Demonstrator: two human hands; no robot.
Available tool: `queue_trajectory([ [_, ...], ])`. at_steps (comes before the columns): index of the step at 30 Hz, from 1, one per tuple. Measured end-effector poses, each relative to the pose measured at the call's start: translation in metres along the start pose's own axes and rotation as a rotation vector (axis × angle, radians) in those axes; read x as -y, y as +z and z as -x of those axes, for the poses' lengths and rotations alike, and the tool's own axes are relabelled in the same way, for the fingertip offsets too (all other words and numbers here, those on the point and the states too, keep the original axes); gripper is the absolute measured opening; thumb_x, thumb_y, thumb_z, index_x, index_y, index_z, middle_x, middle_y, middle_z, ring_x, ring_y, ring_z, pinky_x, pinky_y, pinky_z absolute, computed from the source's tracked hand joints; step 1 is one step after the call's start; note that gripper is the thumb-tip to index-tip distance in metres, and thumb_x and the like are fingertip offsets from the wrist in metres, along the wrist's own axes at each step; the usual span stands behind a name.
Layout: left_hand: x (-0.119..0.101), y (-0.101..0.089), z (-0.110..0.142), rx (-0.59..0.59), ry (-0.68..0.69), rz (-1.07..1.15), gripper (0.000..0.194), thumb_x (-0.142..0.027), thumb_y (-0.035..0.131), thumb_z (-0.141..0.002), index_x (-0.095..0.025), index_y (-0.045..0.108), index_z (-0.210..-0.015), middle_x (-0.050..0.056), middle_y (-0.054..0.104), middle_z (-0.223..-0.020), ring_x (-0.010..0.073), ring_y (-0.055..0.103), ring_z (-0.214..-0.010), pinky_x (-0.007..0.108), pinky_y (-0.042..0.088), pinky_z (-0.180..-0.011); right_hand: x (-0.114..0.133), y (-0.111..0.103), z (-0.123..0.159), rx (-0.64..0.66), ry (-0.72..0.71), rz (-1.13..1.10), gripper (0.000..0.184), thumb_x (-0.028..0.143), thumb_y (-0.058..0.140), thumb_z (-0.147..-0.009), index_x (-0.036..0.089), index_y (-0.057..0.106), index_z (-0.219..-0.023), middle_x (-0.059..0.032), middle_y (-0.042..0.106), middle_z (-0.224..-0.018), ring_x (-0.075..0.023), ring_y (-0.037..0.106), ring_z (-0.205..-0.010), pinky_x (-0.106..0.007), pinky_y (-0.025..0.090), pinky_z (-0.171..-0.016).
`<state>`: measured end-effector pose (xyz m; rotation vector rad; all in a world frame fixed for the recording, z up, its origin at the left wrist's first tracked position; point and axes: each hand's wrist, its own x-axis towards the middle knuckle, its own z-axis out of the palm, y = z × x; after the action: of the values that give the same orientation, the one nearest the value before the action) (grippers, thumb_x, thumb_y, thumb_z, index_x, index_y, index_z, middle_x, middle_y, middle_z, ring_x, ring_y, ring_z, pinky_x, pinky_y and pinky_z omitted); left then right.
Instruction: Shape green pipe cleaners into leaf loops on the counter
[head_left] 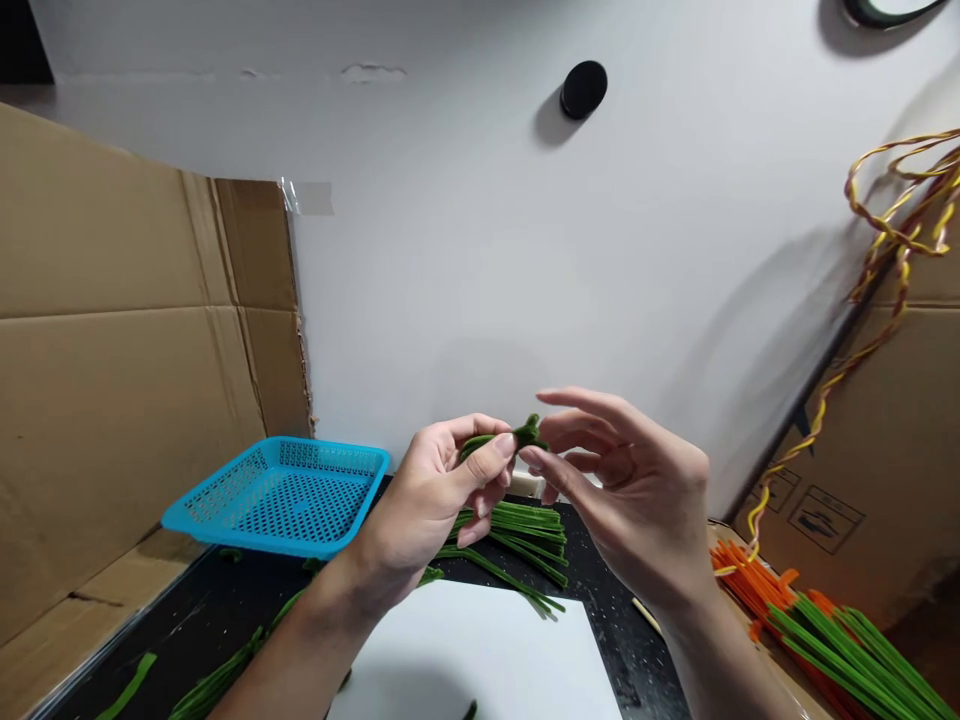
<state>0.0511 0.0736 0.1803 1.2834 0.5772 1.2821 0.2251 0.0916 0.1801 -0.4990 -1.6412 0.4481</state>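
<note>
Between the thumb and fingers of my left hand is a short, bent bundle of dark green pipe cleaner, its end sticking out past the fingertips. Close to that end, on the right, is my right hand, with its index finger stretched out and its thumb apart from it. Whether a right fingertip touches the fuzzy end, I cannot tell. Behind and below the hands, several straight green pipe cleaners lie in a bunch. A white sheet lies under my hands on the black tabletop.
At the left stands a blue perforated basket beside cardboard panels. More green stems lie near my left forearm. Orange pipe cleaners and green ones fill the right corner, under a hanging twisted yellow cord.
</note>
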Motion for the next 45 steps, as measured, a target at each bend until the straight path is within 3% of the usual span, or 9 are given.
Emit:
queue_trajectory([
  [2, -0.004, -0.001, 0.001, 0.011, -0.012, -0.01, 0.037, -0.046, 0.085, -0.084, -0.017, 0.062, -0.092, -0.006, 0.046, -0.065, 0.005, 0.035, -0.051, 0.014, 0.03, -0.037, -0.003, -0.004, 0.0, 0.036, -0.103, 0.055, 0.036, 0.016, 0.079, -0.09, 0.025, 0.075, -0.124, -0.0038, 0.076, -0.094, -0.0159, 0.073, -0.075, -0.026, 0.065, -0.058],
  [8, -0.009, -0.008, 0.001, 0.077, -0.031, -0.084, 0.036, -0.045, 0.082, -0.087, -0.014, 0.067, -0.094, -0.007, 0.046, -0.065, 0.0037, 0.034, -0.048, 0.016, 0.029, -0.039, -0.004, -0.015, -0.002, 0.125, -0.339, 0.255, 0.03, 0.005, 0.071, -0.093, 0.028, 0.08, -0.11, -0.0012, 0.079, -0.097, -0.0148, 0.075, -0.08, -0.028, 0.065, -0.069],
  [17, -0.014, -0.016, 0.003, 0.065, -0.043, -0.189, 0.032, -0.041, 0.083, -0.085, -0.013, 0.068, -0.086, -0.007, 0.045, -0.061, 0.003, 0.037, -0.046, 0.016, 0.031, -0.041, -0.007, -0.019, -0.001, 0.124, -0.493, 0.515, 0.028, 0.01, 0.068, -0.097, 0.03, 0.081, -0.111, -0.0028, 0.079, -0.092, -0.0142, 0.073, -0.069, -0.026, 0.057, -0.059],
  [20, -0.016, -0.018, 0.002, 0.054, -0.028, -0.224, 0.034, -0.043, 0.083, -0.084, -0.013, 0.068, -0.087, -0.004, 0.055, -0.065, 0.0056, 0.05, -0.045, 0.016, 0.036, -0.038, -0.008, -0.017, -0.001, 0.12, -0.539, 0.556, 0.03, 0.008, 0.069, -0.096, 0.03, 0.08, -0.114, -0.0031, 0.078, -0.092, -0.014, 0.073, -0.07, -0.026, 0.056, -0.059],
  [23, -0.016, -0.019, 0.001, 0.063, -0.003, -0.253, 0.038, -0.046, 0.083, -0.084, -0.012, 0.069, -0.09, 0.005, 0.07, -0.079, 0.0142, 0.068, -0.054, 0.02, 0.046, -0.04, -0.007, -0.014, 0.0, 0.105, -0.556, 0.596, 0.03, 0.008, 0.066, -0.097, 0.029, 0.08, -0.114, -0.0034, 0.079, -0.091, -0.0135, 0.072, -0.068, -0.026, 0.056, -0.06],
  [26, -0.016, -0.018, 0.0, 0.059, 0.009, -0.258, 0.04, -0.046, 0.085, -0.083, -0.011, 0.07, -0.093, 0.009, 0.074, -0.084, 0.0181, 0.073, -0.059, 0.021, 0.051, -0.043, -0.005, -0.012, 0.002, 0.084, -0.564, 0.607, 0.03, 0.006, 0.065, -0.098, 0.028, 0.08, -0.112, -0.0039, 0.079, -0.091, -0.0137, 0.072, -0.069, -0.026, 0.056, -0.06],
  [39, -0.022, -0.018, 0.006, 0.077, -0.019, -0.266, 0.03, -0.037, 0.085, -0.082, -0.011, 0.072, -0.088, 0.006, 0.071, -0.073, 0.0154, 0.07, -0.06, 0.021, 0.053, -0.049, -0.012, -0.008, 0.003, 0.065, -0.516, 0.41, 0.033, 0.007, 0.067, -0.094, 0.032, 0.08, -0.11, -0.0037, 0.069, -0.096, -0.0156, 0.07, -0.075, -0.029, 0.059, -0.059],
  [45, -0.024, -0.016, 0.007, 0.092, -0.027, -0.276, 0.028, -0.037, 0.085, -0.082, -0.011, 0.073, -0.086, 0.004, 0.069, -0.069, 0.016, 0.07, -0.061, 0.023, 0.054, -0.052, -0.012, -0.008, 0.003, 0.102, -0.52, 0.406, 0.032, 0.004, 0.067, -0.094, 0.03, 0.08, -0.108, -0.0037, 0.07, -0.092, -0.0147, 0.068, -0.07, -0.028, 0.054, -0.054],
])
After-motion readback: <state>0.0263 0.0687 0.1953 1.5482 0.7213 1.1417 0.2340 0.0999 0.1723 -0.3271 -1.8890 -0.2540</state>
